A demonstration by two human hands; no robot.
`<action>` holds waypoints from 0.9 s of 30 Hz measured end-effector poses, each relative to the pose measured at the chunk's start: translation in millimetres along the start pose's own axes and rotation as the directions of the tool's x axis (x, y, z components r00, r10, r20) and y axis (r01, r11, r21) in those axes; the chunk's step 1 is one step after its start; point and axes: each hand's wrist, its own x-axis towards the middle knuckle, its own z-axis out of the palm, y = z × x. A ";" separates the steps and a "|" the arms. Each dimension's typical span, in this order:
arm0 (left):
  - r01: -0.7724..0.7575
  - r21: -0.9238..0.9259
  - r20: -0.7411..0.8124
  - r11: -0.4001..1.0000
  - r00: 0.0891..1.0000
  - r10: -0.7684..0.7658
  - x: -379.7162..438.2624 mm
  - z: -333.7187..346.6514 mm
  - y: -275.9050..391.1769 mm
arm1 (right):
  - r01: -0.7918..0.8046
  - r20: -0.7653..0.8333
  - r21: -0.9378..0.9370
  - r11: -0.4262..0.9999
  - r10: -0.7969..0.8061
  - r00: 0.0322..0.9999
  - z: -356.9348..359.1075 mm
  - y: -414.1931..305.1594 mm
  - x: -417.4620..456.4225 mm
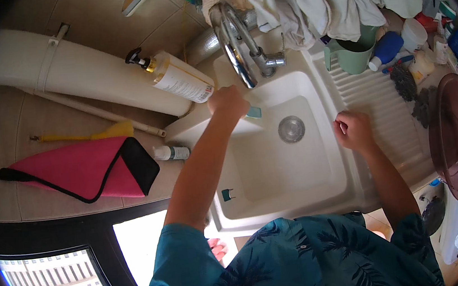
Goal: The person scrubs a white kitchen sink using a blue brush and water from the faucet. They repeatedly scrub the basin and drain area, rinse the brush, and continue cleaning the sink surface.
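Observation:
My left hand (229,105) is closed on a light blue object (254,112) at the back left corner of the white sink (291,169); one end of it sticks out over the ledge, and its kind cannot be told. Close beside that hand stands a pump bottle (183,77) of yellowish liquid. My right hand (353,129) is curled above the sink's right rim, by the ribbed drainboard; whether it holds anything cannot be seen. Between the hands lies the metal drain strainer (291,129). A chrome faucet (264,60) rises behind the basin.
A pink and black cloth (83,168), a yellow brush (105,131) and a small bottle (173,152) lie at left. White cloths (323,1) hang behind the faucet. A green mug (355,58), a blue bottle (387,48), scouring pads (403,82) and a purplish translucent basin (457,138) are at right.

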 end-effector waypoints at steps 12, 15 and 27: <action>-0.211 0.457 -0.089 0.864 0.956 0.280 102.1 33.8 -17.3 | 0.038 -0.063 0.003 0.999 -0.038 0.997 2.4 5.4 2.2; -0.119 0.278 -0.005 0.953 0.992 0.126 62.1 57.1 29.2 | -0.010 -0.030 0.006 1.000 0.010 1.000 -1.8 5.0 -1.1; -0.145 0.121 -0.078 0.982 0.985 0.155 0.6 36.9 -3.6 | -0.026 0.006 0.012 1.000 0.026 1.000 -4.0 5.1 0.6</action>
